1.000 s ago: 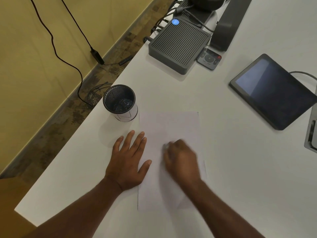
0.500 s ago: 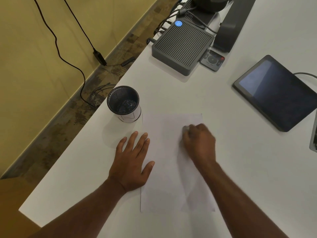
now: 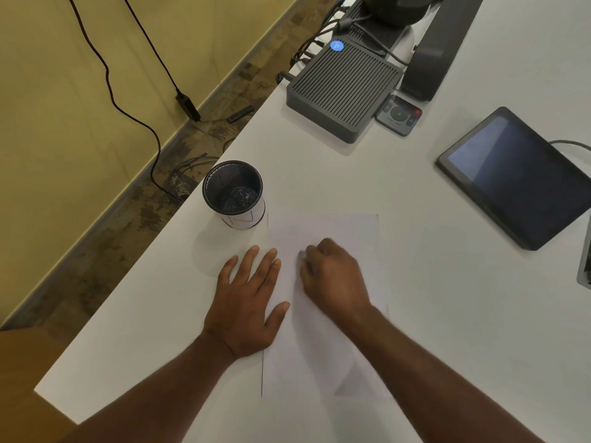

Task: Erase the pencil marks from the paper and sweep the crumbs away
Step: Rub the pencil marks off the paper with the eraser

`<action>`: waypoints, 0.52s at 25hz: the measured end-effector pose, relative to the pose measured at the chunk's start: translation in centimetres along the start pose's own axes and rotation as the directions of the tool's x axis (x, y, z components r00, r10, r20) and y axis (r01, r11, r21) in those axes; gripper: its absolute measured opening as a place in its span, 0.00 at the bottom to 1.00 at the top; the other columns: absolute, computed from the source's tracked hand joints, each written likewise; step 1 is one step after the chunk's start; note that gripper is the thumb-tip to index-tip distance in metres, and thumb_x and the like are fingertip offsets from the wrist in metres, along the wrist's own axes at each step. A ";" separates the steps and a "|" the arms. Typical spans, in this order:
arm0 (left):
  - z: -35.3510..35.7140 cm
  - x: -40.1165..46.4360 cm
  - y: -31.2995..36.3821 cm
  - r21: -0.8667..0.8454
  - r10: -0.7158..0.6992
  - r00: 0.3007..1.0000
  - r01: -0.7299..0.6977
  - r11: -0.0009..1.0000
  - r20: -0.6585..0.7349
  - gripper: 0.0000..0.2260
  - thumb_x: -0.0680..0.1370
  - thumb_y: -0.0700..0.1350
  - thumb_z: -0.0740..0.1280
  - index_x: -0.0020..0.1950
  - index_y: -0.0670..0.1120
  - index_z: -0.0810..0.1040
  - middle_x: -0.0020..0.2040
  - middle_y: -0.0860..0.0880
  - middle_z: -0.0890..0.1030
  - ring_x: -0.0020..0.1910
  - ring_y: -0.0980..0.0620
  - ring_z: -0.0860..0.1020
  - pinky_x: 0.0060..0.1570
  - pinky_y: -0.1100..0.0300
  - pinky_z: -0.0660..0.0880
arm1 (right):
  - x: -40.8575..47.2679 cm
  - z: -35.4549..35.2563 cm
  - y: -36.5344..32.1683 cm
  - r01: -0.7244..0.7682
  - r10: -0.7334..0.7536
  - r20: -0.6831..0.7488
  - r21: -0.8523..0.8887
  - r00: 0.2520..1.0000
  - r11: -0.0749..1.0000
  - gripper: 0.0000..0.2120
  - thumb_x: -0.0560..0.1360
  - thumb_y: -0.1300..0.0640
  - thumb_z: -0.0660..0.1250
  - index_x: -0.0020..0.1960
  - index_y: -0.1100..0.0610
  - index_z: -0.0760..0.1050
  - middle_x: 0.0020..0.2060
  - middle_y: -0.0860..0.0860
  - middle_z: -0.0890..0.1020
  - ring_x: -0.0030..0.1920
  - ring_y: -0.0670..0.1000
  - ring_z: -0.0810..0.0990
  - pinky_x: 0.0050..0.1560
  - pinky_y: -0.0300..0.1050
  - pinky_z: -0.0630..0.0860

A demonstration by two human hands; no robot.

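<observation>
A white sheet of paper [image 3: 339, 230] lies flat on the white table [image 3: 447, 314]; no pencil marks or crumbs can be made out on it. My left hand [image 3: 246, 302] rests palm down with fingers spread, straddling the sheet's left edge and pinning it. My right hand [image 3: 332, 276] is curled into a loose fist over the middle of the sheet, blurred by motion. A small pale eraser [image 3: 302, 255] peeks out at its fingertips and touches the paper. Most of the eraser is hidden by the fingers.
A black mesh pen cup [image 3: 233, 193] stands just beyond the paper's far left corner, near the table's left edge. A dark tablet [image 3: 518, 177] lies at the right. A grey ribbed box [image 3: 345, 87] and a small remote [image 3: 398, 115] sit at the back.
My right hand swept from the sheet's middle up to its far right part, then back left toward my left hand. The left hand and the paper stayed in place.
</observation>
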State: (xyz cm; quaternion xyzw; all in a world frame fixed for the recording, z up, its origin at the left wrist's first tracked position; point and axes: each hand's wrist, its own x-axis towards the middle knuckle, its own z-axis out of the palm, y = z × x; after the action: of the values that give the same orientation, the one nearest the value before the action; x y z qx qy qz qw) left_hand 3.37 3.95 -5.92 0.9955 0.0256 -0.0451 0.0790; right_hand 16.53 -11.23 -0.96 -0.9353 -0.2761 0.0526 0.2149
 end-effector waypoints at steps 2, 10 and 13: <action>0.1 -0.1 0.0 -0.003 -0.001 1.000 0.001 1.000 -0.005 0.33 0.82 0.62 0.56 0.81 0.44 0.64 0.83 0.46 0.62 0.83 0.40 0.58 0.77 0.35 0.60 | 1.5 -1.0 1.7 -0.052 0.051 0.028 0.019 0.998 0.998 0.10 0.75 0.60 0.66 0.35 0.60 0.76 0.33 0.56 0.75 0.32 0.59 0.76 0.31 0.45 0.69; -0.1 0.0 0.1 -0.010 0.006 1.000 -0.006 1.000 -0.006 0.32 0.82 0.61 0.56 0.81 0.43 0.65 0.83 0.45 0.63 0.83 0.39 0.59 0.76 0.35 0.60 | -0.8 0.6 -0.5 0.132 -0.136 0.073 0.057 0.988 0.990 0.09 0.76 0.59 0.67 0.36 0.58 0.75 0.32 0.53 0.74 0.29 0.53 0.71 0.32 0.39 0.62; -0.2 0.1 0.1 0.005 -0.016 1.000 0.016 1.000 0.015 0.33 0.82 0.62 0.55 0.81 0.43 0.64 0.83 0.45 0.62 0.83 0.39 0.59 0.77 0.35 0.60 | 3.2 -1.2 2.5 -0.122 0.123 -0.096 0.011 0.988 0.992 0.12 0.76 0.58 0.66 0.34 0.59 0.74 0.33 0.53 0.74 0.32 0.57 0.75 0.33 0.42 0.59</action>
State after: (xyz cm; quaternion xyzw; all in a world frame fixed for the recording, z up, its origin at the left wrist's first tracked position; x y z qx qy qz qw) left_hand 3.49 3.86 -5.68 0.9951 0.0330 -0.0535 0.0765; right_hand 20.74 -11.85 -0.95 -0.9514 -0.2071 0.0211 0.2269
